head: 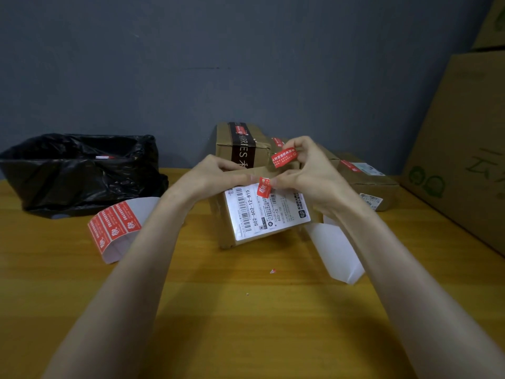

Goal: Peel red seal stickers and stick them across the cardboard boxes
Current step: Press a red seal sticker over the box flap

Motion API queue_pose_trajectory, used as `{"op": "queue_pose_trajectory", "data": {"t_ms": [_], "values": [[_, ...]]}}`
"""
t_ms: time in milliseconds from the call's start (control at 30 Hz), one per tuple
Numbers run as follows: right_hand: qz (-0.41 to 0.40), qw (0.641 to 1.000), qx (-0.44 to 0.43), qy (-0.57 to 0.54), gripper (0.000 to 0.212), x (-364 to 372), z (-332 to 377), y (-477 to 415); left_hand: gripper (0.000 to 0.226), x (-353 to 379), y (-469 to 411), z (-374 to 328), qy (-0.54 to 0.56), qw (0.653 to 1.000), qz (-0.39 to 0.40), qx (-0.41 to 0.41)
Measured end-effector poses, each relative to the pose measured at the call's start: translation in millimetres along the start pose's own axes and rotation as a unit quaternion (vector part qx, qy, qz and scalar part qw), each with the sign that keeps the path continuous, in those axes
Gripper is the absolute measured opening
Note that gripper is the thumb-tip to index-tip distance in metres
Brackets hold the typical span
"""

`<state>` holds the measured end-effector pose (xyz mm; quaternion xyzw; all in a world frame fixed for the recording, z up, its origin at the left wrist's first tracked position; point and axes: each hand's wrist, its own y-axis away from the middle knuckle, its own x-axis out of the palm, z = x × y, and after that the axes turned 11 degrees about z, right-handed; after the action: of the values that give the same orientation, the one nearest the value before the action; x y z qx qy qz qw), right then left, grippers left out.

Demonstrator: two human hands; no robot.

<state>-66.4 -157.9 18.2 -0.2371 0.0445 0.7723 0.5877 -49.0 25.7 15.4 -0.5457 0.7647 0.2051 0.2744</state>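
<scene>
A small cardboard box with a white shipping label stands tilted at the table's middle. My left hand rests on its top edge, fingers curled over it. My right hand pinches a red seal sticker by its upper end, while the sticker's lower end hangs down over the label's top edge. A strip of red seal stickers on white backing lies curled at the left.
A black bag-lined bin sits at the back left. Sealed cardboard boxes stand behind and to the right. Empty white backing paper lies under my right forearm. Large cartons line the right edge.
</scene>
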Motion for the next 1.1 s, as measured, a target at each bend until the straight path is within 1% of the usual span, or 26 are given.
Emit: {"op": "queue_pose_trajectory", "data": {"t_ms": [133,300,467,533,633,700,767,833,900,967,1100], "values": [[0.016,1.0,0.002,-0.024,0.047,-1,2,1,0.033,-2,2,2,0.003,1.0,-0.001,0.002],[0.06,0.995,0.014,-0.075,0.046,-4,3,3,0.037,-3,0,4,-0.009,1.0,-0.001,0.002],[0.124,0.975,-0.002,-0.185,0.042,-12,9,5,0.039,-4,-1,7,-0.01,1.0,-0.012,0.017],[0.115,0.971,-0.01,-0.209,0.041,-16,11,6,0.039,-6,1,8,-0.027,0.999,-0.002,0.046],[0.059,0.966,-0.021,-0.252,0.038,-19,11,6,0.043,-7,2,7,-0.081,0.992,0.044,0.084],[0.024,0.967,-0.03,-0.253,0.038,-19,10,5,0.047,-7,3,5,-0.107,0.987,0.077,0.087],[0.0,0.97,-0.035,-0.24,0.038,-20,10,4,0.049,-9,5,1,-0.113,0.984,0.091,0.099],[-0.015,0.974,-0.04,-0.221,0.039,-19,10,3,0.04,-9,10,-9,-0.078,0.986,0.059,0.131],[-0.02,0.978,-0.049,-0.202,0.04,-17,10,3,0.026,-7,12,-19,-0.029,0.985,-0.007,0.17],[-0.017,0.981,-0.057,-0.184,0.04,-15,12,3,0.019,-3,12,-28,-0.003,0.979,-0.055,0.195],[-0.015,0.983,-0.069,-0.167,0.033,-12,16,5,0.003,5,12,-36,0.013,0.972,-0.119,0.203]]}}
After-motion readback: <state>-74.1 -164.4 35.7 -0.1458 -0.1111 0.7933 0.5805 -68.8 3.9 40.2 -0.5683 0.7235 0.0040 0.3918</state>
